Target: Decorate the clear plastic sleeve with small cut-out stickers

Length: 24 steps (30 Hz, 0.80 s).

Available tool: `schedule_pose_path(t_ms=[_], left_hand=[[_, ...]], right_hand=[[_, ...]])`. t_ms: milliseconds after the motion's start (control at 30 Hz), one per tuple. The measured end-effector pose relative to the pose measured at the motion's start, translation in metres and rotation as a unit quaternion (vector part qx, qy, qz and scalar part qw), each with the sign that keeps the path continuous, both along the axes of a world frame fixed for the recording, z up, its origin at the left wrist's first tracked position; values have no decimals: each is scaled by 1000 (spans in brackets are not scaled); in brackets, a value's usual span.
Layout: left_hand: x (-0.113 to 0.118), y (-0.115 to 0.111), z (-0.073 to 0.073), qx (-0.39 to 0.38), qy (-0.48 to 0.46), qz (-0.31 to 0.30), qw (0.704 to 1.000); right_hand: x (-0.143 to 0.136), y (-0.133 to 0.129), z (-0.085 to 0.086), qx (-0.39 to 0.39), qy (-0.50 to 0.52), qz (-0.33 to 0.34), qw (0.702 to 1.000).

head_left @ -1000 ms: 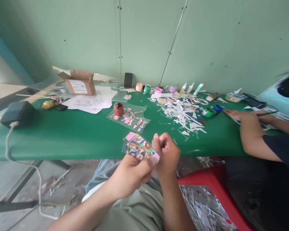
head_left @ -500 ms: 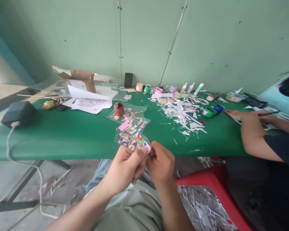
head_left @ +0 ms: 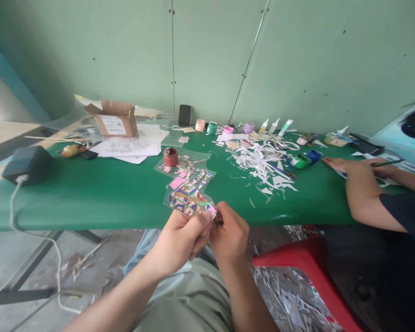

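Note:
A clear sheet with a colourful pattern (head_left: 187, 198) is pinched at its lower right corner by my left hand (head_left: 186, 235), thumb on top. Right beside it, my right hand (head_left: 230, 233) is closed at the same corner, its fingers wrapped round something dark that I cannot make out. A pink piece (head_left: 177, 183) lies at the sheet's upper edge. Behind it, more small coloured pieces (head_left: 201, 177) rest on clear film, and an open jar of dark red paint (head_left: 170, 157) stands on that film.
White paper scraps (head_left: 259, 159) are heaped right of centre on the green table (head_left: 100, 193). Paint jars and glue bottles line the back. An open cardboard box (head_left: 115, 121) and printed papers (head_left: 129, 146) sit left. At the right are a person's arms (head_left: 363, 189); below, a red stool (head_left: 297, 253).
The raised sheet of paper in front of the cardboard box has dropped flat, showing the box's label. My right hand has shifted slightly left; my left hand keeps its pinch.

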<state>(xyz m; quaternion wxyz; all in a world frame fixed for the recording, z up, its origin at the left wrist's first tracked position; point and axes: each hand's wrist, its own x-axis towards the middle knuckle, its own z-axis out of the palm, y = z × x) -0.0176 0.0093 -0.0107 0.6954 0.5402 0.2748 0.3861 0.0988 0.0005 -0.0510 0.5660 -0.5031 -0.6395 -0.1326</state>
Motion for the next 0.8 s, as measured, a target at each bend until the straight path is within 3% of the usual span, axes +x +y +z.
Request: schedule_pose_path(t_ms=[400, 600, 800], left_hand=[[-5, 10, 0, -33, -16, -57, 998], [-5, 3, 4, -66, 10, -30, 997], [-4, 2, 4, -65, 32, -3, 997]], right_hand=[[-6, 3, 1, -26, 37, -10, 999], [-7, 2, 5, -71, 74, 47, 994], [-8, 1, 3, -93, 85, 45, 991]])
